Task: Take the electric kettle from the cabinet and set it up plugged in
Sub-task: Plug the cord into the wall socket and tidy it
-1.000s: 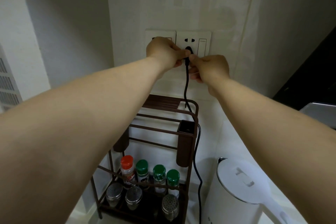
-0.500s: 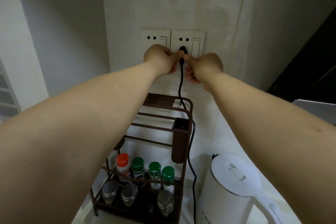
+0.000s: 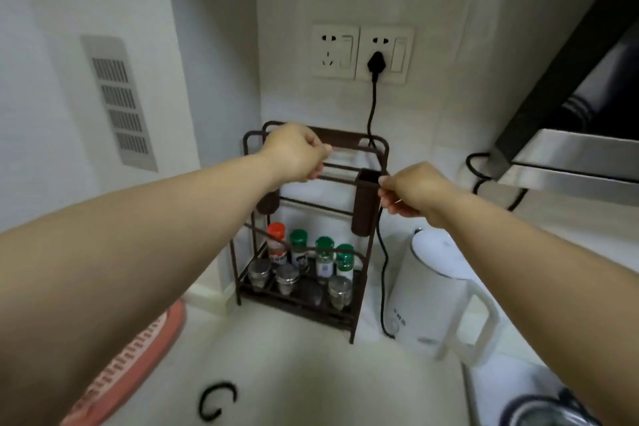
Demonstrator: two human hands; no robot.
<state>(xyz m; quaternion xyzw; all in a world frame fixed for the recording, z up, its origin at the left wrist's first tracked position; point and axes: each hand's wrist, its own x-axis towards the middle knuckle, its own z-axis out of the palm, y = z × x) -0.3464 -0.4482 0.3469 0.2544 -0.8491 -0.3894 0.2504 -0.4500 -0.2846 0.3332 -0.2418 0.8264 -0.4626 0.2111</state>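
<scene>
The white electric kettle (image 3: pixel 432 287) stands on the white counter, right of a brown rack. Its black power cord (image 3: pixel 383 280) runs up behind the rack to a black plug (image 3: pixel 376 62), which sits in the right wall socket (image 3: pixel 401 55). My left hand (image 3: pixel 294 152) is a loose fist with nothing in it, in front of the rack's top rail. My right hand (image 3: pixel 411 190) hovers above the kettle, its curled fingertips right at the cord. Whether they pinch the cord is unclear.
The brown wire rack (image 3: pixel 249 149) holds several spice jars (image 3: pixel 299 249) and a brown cup holder. A steel range hood edge (image 3: pixel 570 156) juts in at right, with another black cable (image 3: pixel 480 169) beneath. A pink slotted object (image 3: pixel 138 356) and a black C-shaped clip (image 3: pixel 216 401) lie near me.
Both hands have left the plug and drawn back down toward me. The plug stays in the right socket. The view has pulled back and tilted down.
</scene>
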